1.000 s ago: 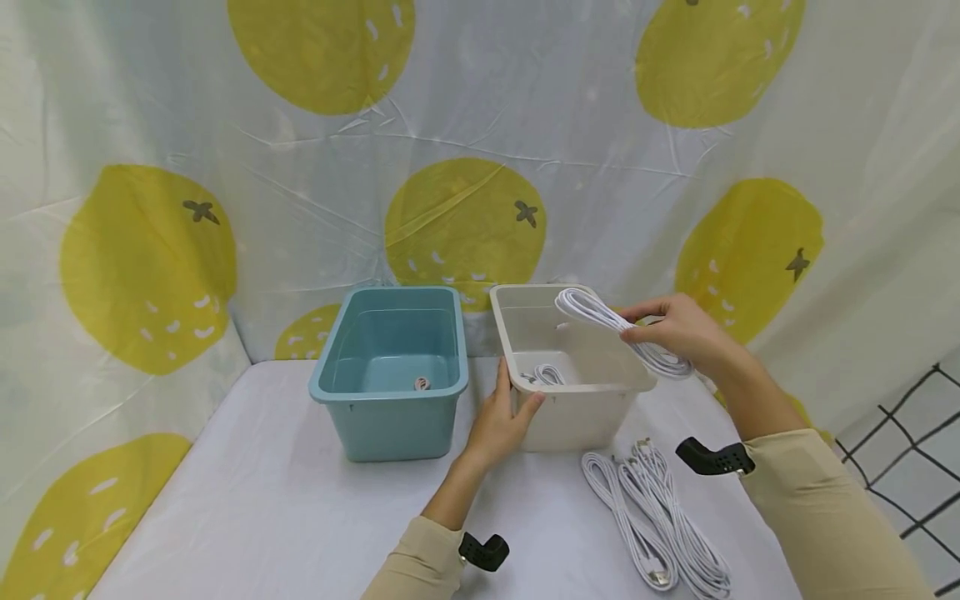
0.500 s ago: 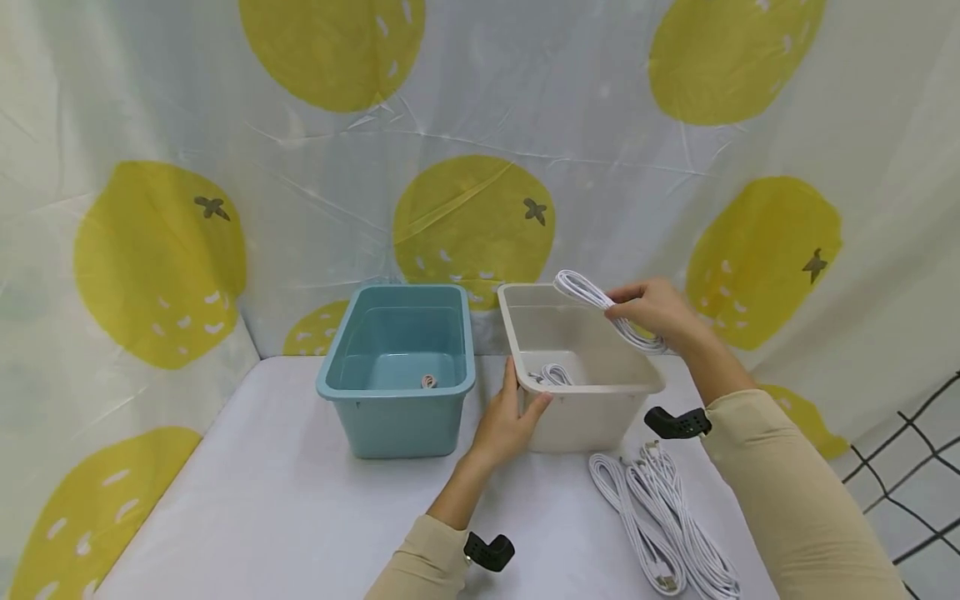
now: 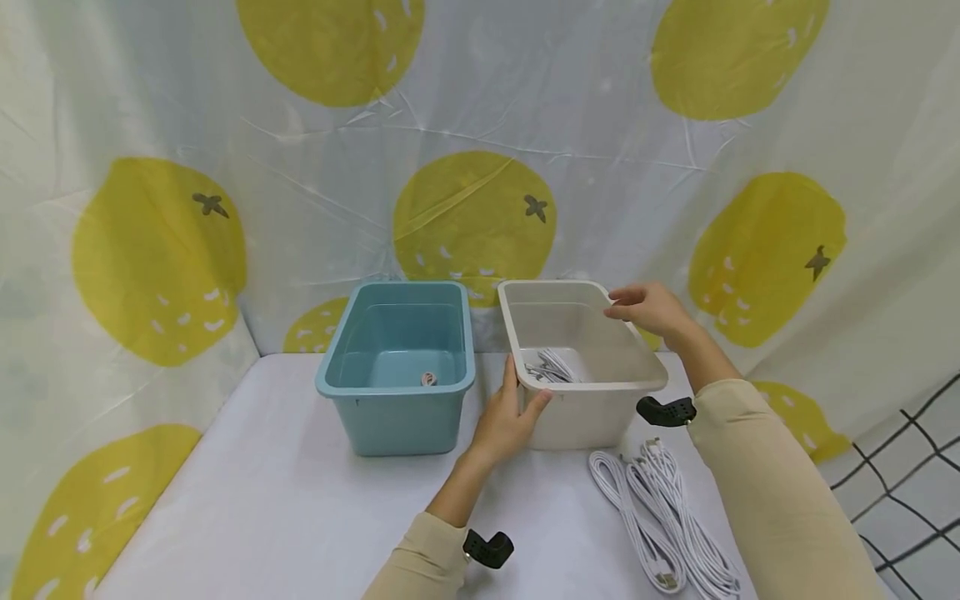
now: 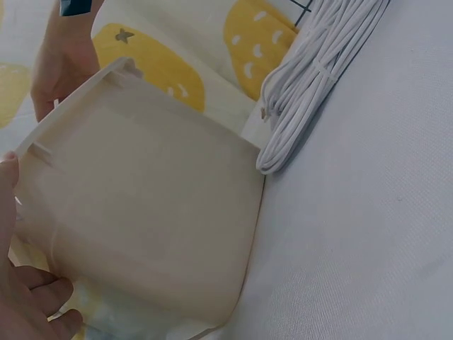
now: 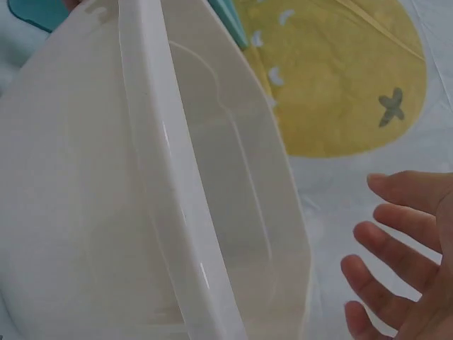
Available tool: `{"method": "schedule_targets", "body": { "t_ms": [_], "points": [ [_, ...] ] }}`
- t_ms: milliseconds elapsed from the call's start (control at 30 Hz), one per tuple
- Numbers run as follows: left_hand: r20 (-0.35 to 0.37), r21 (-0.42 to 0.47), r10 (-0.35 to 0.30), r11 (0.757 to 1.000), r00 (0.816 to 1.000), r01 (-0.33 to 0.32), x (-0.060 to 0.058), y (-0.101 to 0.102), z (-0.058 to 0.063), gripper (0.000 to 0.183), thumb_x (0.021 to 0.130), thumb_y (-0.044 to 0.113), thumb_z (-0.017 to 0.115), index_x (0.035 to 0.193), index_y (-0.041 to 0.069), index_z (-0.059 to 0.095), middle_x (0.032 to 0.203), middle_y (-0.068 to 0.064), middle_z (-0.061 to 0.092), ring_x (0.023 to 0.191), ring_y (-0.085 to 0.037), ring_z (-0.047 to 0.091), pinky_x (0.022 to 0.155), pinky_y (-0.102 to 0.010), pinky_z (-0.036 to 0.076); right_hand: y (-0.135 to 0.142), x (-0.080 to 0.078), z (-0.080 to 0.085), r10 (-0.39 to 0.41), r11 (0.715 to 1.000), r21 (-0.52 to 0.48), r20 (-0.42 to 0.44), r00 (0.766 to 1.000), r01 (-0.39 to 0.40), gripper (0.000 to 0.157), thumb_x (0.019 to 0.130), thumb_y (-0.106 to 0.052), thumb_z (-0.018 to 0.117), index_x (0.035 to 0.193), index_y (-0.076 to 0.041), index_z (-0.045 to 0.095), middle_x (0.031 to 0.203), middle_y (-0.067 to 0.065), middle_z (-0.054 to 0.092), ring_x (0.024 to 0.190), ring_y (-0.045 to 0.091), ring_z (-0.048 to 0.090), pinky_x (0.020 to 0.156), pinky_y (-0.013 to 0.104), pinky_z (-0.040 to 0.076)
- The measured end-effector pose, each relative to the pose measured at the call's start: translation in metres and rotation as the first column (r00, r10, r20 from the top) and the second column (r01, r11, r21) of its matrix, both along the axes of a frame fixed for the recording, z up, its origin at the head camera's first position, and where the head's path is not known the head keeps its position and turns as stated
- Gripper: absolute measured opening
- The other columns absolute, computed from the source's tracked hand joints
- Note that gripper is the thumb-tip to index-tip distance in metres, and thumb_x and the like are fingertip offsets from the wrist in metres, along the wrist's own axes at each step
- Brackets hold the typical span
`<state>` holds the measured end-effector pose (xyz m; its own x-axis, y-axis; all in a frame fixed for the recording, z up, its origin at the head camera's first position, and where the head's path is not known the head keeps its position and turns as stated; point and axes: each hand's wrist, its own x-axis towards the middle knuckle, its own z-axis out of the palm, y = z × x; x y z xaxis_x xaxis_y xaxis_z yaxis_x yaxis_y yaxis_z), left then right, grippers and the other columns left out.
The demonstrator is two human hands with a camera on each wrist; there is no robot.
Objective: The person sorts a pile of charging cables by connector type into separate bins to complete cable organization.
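In the head view my left hand point(image 3: 498, 429) holds the front left corner of a beige plastic bin point(image 3: 585, 417). Its thumb lies on the front wall and its fingers lie along the left side; the left wrist view shows them loosely bent there. White bundled cables point(image 3: 553, 367) lie inside the bin, near the front left. Over the bin's right rim is my right hand point(image 3: 652, 312), holding nothing. Its parted fingers point(image 5: 396, 255) show beside the bin in the right wrist view. More bundled white cables point(image 3: 667, 517) lie on the table in front of the bin.
A blue bin point(image 3: 397, 425) stands left of the beige one, with a small pinkish coil point(image 3: 428, 379) inside. Behind both hangs a lemon-print curtain point(image 3: 337, 208). A white cloth point(image 3: 247, 517) covers the table. Black wire grid point(image 3: 915, 467) stands at the right.
My right hand moved left over the beige bin with a bundled white cable, then let it go; the cable now lies inside. My left hand stays at the bin's corner.
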<state>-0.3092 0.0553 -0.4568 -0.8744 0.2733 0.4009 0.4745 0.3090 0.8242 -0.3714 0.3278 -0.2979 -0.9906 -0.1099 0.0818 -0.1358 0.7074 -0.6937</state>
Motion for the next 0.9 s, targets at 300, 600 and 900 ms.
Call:
{"method": "schedule_targets", "body": {
  "t_ms": [300,600,900],
  "points": [
    [-0.004,-0.013,0.006,1.000,1.000,-0.006,-0.001,0.000,0.000,0.094,0.104,0.055,0.056,0.167,0.009,0.003,0.163,-0.015,0.034,0.146,-0.033,0.036,0.114,-0.058,0.035,-0.004,0.004,-0.002,0.020,1.000,-0.008,-0.005,1.000,-0.021,0.056,0.101,-0.024,0.069,0.147,0.004,0.052,0.138,0.029,0.059,0.127,0.044,0.054,0.109,0.060,0.039],
    [0.001,-0.016,0.004,1.000,1.000,-0.004,-0.002,0.000,0.000,0.095,0.104,0.056,0.055,0.167,0.008,0.002,0.163,-0.015,0.035,0.147,-0.032,0.036,0.113,-0.059,0.035,-0.002,0.006,-0.008,0.012,1.000,0.011,-0.008,1.000,-0.012,0.057,0.101,-0.027,0.069,0.147,0.003,0.052,0.136,0.027,0.060,0.123,0.042,0.055,0.106,0.059,0.042],
    [-0.006,-0.012,0.005,1.000,1.000,-0.005,-0.003,0.000,-0.002,0.095,0.104,0.055,0.056,0.167,0.007,0.003,0.162,-0.016,0.036,0.146,-0.032,0.037,0.113,-0.059,0.035,0.003,0.018,-0.011,0.025,1.000,0.009,-0.018,1.000,-0.025,0.060,0.101,-0.027,0.070,0.148,0.005,0.050,0.135,0.028,0.060,0.124,0.043,0.055,0.104,0.058,0.044]
  ]
}}
